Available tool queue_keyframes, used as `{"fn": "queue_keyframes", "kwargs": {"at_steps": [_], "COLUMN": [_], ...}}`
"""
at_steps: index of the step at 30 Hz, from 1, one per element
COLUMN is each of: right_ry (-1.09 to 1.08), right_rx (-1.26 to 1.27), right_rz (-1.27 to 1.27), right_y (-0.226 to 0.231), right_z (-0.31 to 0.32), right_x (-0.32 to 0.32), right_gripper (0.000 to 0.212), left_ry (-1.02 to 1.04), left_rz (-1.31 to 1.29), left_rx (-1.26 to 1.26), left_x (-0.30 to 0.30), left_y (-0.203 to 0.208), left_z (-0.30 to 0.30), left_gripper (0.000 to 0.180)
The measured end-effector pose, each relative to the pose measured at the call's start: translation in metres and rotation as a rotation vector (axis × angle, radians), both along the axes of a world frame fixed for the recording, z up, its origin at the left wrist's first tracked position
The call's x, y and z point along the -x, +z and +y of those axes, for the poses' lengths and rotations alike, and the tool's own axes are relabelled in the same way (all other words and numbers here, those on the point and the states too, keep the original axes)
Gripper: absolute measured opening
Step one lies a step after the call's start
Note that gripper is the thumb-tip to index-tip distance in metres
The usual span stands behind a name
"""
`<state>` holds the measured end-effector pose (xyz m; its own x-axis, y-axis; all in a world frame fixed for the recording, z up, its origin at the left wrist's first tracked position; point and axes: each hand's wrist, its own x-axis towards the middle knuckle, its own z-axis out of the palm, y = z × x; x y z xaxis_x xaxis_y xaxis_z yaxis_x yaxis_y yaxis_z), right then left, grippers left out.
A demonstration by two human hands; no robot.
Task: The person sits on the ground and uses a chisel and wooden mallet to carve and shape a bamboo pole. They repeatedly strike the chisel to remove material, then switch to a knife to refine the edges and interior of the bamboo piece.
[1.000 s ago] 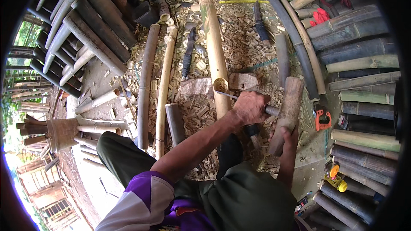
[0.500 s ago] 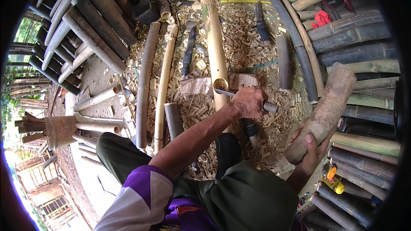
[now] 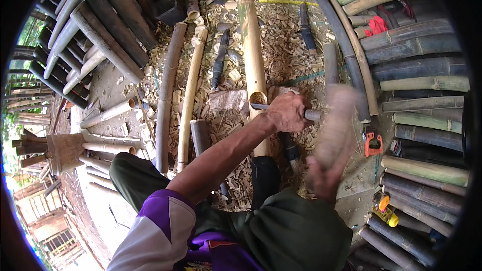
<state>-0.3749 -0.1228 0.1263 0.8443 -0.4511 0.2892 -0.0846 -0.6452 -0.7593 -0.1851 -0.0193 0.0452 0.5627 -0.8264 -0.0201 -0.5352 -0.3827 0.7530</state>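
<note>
My left hand is closed around a chisel, its round butt sticking out to the right. The chisel's metal blade reaches into an oval hole cut in a pale bamboo pole. To the right, my right hand grips the lower end of a thick wooden club, blurred by motion. The club's upper part is close to the chisel's butt; I cannot tell whether they touch. Under the pole lies a wood block. My dark-covered foot is at the pole's near end.
Wood chips cover the ground. Left of the pole lie a dark-handled knife and a pale bamboo length. Another blade lies right of it. Stacked bamboo lines the right side, with an orange-handled saw before it.
My right hand has swung the club leftward, toward the chisel's butt. The orange-handled saw has come into sight. My left hand keeps the chisel in the hole.
</note>
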Motion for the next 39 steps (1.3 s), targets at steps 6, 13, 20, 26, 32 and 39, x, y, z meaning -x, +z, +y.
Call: {"fn": "queue_keyframes", "kwargs": {"at_steps": [6, 13, 20, 26, 32, 39], "right_ry": [-0.434, 0.297, 0.061, -0.118, 0.245, 0.197], "right_rx": [-0.538, -0.322, -0.564, -0.401, -0.060, -0.208], "right_rz": [0.272, 0.167, 0.085, -0.136, 0.118, -0.257], "right_y": [0.051, 0.008, 0.029, 0.008, 0.022, 0.060], "right_z": [0.002, 0.010, 0.007, -0.045, -0.024, -0.020], "right_x": [-0.068, -0.023, -0.025, -0.033, -0.093, -0.107], "right_gripper": [0.037, 0.099, 0.107, 0.094, 0.096, 0.096], "left_ry": [0.013, 0.203, -0.017, -0.229, -0.119, -0.177], "left_rz": [0.050, -0.078, 0.388, 0.498, 0.612, 1.150], "left_rx": [0.098, 0.214, 0.194, -0.053, 0.258, 0.527], "left_x": [0.000, 0.014, -0.095, -0.105, -0.091, -0.083], "left_y": [0.010, 0.000, -0.005, -0.014, -0.054, -0.019], "left_z": [0.022, 0.038, -0.006, -0.036, -0.017, 0.006], "left_gripper": [0.026, 0.032, 0.028, 0.028, 0.018, 0.015]}}
